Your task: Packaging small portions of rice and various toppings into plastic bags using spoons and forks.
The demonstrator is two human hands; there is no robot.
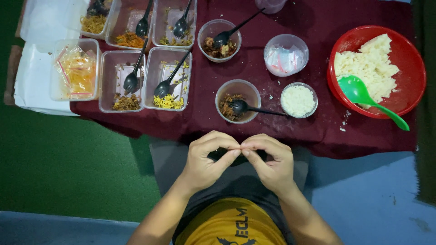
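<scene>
My left hand [206,159] and my right hand [270,161] are held together just in front of the table's near edge, above my lap. The fingertips of both hands meet at the middle, pinched together; whether something small sits between them cannot be seen. Nearest to them on the dark red cloth [313,131] stands a round clear cup [238,100] with brown food and a black spoon [254,109]. A small round cup of white rice [298,100] stands to its right.
A red bowl [408,59] of white rice with a green spoon [370,100] is at the right. Several clear rectangular tubs [168,77] with black spoons and shredded toppings fill the left. Another round cup [219,40] and a cup of small packets [285,55] stand farther back.
</scene>
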